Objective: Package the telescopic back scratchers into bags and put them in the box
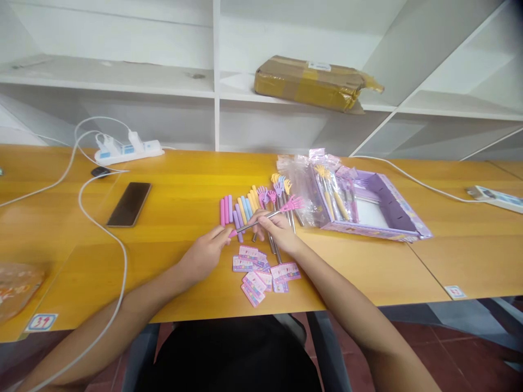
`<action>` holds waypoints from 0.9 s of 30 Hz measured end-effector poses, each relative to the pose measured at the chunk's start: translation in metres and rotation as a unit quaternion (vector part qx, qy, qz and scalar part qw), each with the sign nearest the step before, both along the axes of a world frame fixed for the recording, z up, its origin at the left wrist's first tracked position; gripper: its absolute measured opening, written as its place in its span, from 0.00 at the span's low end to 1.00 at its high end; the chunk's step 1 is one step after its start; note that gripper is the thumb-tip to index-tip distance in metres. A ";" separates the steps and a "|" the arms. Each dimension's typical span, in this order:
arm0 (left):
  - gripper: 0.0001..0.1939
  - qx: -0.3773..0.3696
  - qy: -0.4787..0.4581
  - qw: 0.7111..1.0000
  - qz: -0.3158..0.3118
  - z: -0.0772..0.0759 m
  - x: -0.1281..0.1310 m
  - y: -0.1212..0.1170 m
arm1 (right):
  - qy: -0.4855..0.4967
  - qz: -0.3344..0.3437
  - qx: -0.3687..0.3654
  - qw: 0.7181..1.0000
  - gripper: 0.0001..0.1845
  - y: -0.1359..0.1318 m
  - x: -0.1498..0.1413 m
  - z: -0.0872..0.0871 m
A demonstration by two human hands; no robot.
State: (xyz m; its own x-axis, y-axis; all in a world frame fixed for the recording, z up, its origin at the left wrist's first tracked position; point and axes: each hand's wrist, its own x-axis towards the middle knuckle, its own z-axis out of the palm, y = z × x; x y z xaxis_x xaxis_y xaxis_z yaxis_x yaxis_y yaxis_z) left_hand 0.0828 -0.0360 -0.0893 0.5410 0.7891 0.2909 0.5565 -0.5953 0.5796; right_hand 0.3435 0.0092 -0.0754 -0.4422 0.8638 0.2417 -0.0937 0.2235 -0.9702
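A back scratcher (293, 203) with a pink claw head and a metal rod is held across both hands. My left hand (212, 247) is closed around its pink grip end. My right hand (278, 228) pinches the metal rod nearer the claw. Behind the hands lie loose grips in pink, purple, blue and yellow (226, 209). Beside them are several back scratcher rods with coloured claw heads (279, 187), partly hidden by my right hand. Small printed cards (253, 280) are scattered on the table in front of my hands.
A purple box (402, 209) on the right holds bagged back scratchers (333, 193), some plastic bags spilling over its left side. A phone (129, 204), a power strip (129, 152) and white cables are at left. A taped carton (308, 84) sits on the shelf above.
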 end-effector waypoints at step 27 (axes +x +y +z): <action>0.19 0.044 0.038 0.996 0.066 0.017 -0.005 0.003 | 0.026 -0.204 0.048 0.977 0.23 0.009 0.017 0.009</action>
State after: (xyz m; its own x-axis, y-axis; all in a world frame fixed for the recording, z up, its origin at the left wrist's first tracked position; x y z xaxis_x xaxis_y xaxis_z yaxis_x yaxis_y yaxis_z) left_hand 0.0776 -0.0328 -0.0725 0.4579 0.8280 0.3236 0.6739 -0.5607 0.4812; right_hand 0.3603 0.0185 -0.0664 -0.0507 0.9381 0.3427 -0.0274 0.3417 -0.9394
